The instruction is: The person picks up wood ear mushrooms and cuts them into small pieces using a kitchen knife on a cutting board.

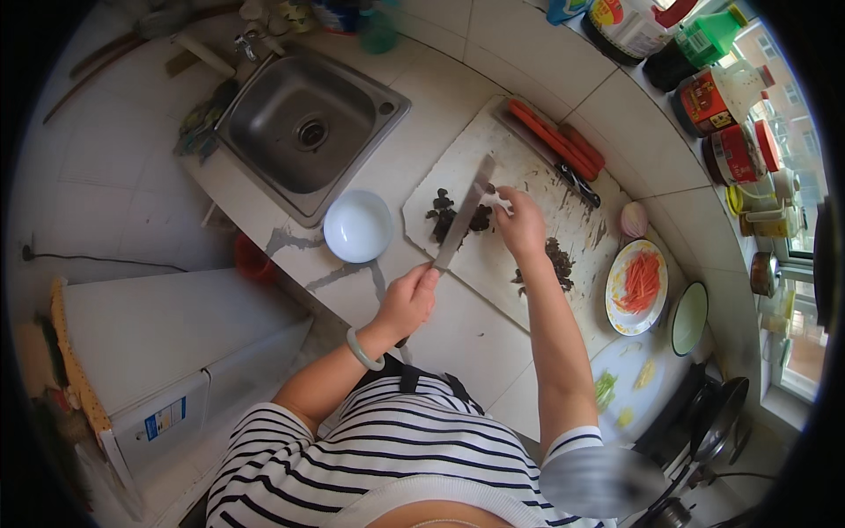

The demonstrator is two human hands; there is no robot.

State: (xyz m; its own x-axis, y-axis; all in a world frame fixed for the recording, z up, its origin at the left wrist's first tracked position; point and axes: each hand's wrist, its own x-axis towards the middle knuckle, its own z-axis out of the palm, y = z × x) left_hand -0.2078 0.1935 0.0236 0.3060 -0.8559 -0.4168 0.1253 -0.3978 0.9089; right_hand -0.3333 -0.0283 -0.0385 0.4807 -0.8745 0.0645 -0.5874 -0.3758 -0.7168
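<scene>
My left hand (pixel 410 298) grips the handle of a kitchen knife (pixel 462 214), its blade slanting up across a white cutting board (pixel 436 165). My right hand (pixel 523 224) hovers by the far half of the blade, thumb and forefinger apart. A small dark scrap (pixel 490 189) sits between the forefinger and the blade; whether the finger touches it is unclear. Dark pieces that look like wood ear fungus (pixel 443 224) lie on both sides of the blade. A finer chopped dark pile (pixel 560 264) is partly hidden behind my right forearm.
A second knife (pixel 577 185) and carrots (pixel 561 142) lie along the board's back edge. A white bowl (pixel 358 226) stands beside the sink (pixel 310 125). To the right are an onion (pixel 634 220), a plate of shredded carrot (pixel 639 282), an enamel bowl (pixel 690 320) and a plate of cut vegetables (pixel 624 389).
</scene>
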